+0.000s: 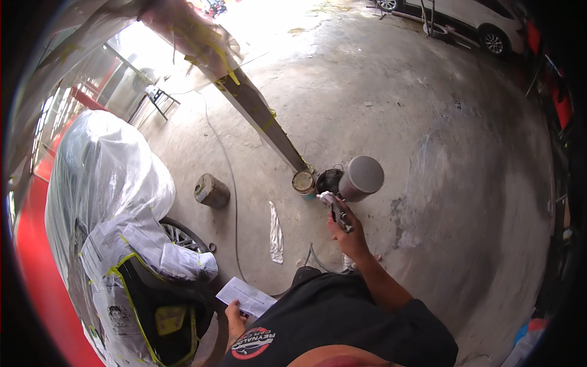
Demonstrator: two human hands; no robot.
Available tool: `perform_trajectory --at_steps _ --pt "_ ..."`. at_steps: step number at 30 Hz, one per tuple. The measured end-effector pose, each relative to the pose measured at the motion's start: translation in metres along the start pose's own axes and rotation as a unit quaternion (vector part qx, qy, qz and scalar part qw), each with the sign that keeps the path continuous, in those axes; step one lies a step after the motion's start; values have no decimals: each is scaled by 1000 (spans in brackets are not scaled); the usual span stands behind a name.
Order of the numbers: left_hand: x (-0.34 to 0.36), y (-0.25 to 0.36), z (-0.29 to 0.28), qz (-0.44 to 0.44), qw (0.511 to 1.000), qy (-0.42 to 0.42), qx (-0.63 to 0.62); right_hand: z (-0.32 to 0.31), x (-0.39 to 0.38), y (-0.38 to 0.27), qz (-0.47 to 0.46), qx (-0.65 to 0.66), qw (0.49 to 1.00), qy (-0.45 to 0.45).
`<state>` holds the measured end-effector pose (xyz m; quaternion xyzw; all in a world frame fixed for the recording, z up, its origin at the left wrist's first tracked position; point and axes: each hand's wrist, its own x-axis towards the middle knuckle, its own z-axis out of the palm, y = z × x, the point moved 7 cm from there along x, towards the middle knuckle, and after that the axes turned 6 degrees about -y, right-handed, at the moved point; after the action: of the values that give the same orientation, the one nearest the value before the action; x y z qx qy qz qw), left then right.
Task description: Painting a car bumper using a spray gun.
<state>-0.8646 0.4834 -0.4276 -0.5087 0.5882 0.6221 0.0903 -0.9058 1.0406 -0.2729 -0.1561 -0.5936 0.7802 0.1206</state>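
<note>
My right hand point(350, 237) is closed round the handle of a spray gun point(337, 214), held out in front of my body. Its silver front end points away toward the left. A grey cylinder point(362, 177) with a round lid shows right beside the gun; it looks like the gun's cup, though the join is hidden. Low at the left, my left hand point(235, 323) grips a folded sheet of printed paper point(246, 298) by its lower edge. Near that hand is a black car panel point(165, 306), edged with yellow-green tape and surrounded by masking paper.
Clear plastic point(110, 165) covers the red car on my left. A metal can point(212, 191), a white rag point(276, 232), a hose point(235, 226) and an open tin point(303, 181) lie or stand on the concrete. Beyond rises a taped post point(257, 110); a white car point(471, 21) stands far right.
</note>
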Motion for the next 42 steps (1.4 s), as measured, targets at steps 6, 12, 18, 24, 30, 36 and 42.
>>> perform_trajectory --at_steps 6,12,18,24,30,36,42 --pt "19 -1 -29 122 987 58 88 -14 6 -6 25 -29 999 22" --pt "0 3 -12 74 987 70 128 -20 12 -5 53 -22 998 33" --pt "-22 8 12 63 985 50 151 -5 19 -11 50 -35 998 19" --pt "6 -13 3 170 964 28 201 19 29 -5 72 -74 995 -13" --pt "32 -18 -22 108 953 77 272 66 43 -2 63 -104 992 -22" --pt "78 -10 -54 105 952 128 259 124 52 10 66 -110 991 -37" --pt "75 16 -65 57 979 93 173 203 59 21 87 -151 977 -122"
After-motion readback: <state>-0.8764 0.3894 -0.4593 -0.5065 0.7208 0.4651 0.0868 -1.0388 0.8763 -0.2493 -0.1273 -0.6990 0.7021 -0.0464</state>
